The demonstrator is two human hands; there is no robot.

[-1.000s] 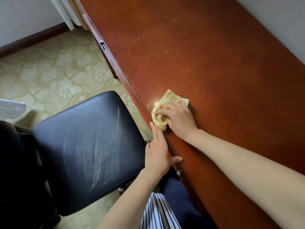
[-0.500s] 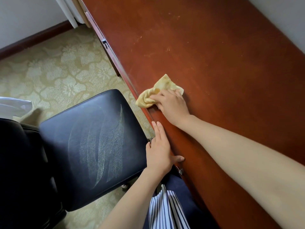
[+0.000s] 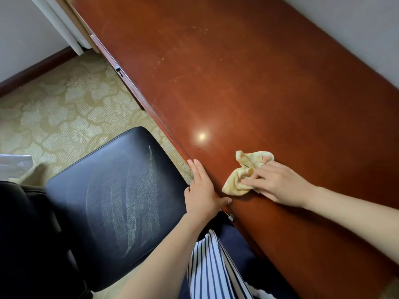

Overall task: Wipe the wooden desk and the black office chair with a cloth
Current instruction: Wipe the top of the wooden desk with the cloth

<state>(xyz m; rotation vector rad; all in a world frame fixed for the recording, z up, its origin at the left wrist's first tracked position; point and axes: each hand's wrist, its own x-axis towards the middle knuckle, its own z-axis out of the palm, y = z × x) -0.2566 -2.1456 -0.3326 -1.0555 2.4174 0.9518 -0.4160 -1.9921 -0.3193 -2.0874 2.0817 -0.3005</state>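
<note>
The reddish-brown wooden desk (image 3: 259, 83) runs diagonally across the right of the view. My right hand (image 3: 280, 184) holds a crumpled yellow cloth (image 3: 237, 182) down on the desk top near its front edge, with a fold bunched between the fingers. My left hand (image 3: 201, 195) rests flat along that front edge, fingers straight, thumb on the desk top just left of the cloth. The black office chair seat (image 3: 108, 190) stands left of the desk and shows pale dusty streaks across its middle.
Patterned beige carpet (image 3: 64, 117) covers the floor. The chair's black backrest (image 3: 21, 234) fills the lower left. A white bag (image 3: 13, 167) lies at the left edge. A drawer handle (image 3: 119, 72) sticks out of the desk front. A striped garment (image 3: 211, 266) is below.
My right hand slid the cloth from the desk's front edge beyond my left fingertips back toward me, so it now lies beside my left hand. My left hand stayed on the edge.
</note>
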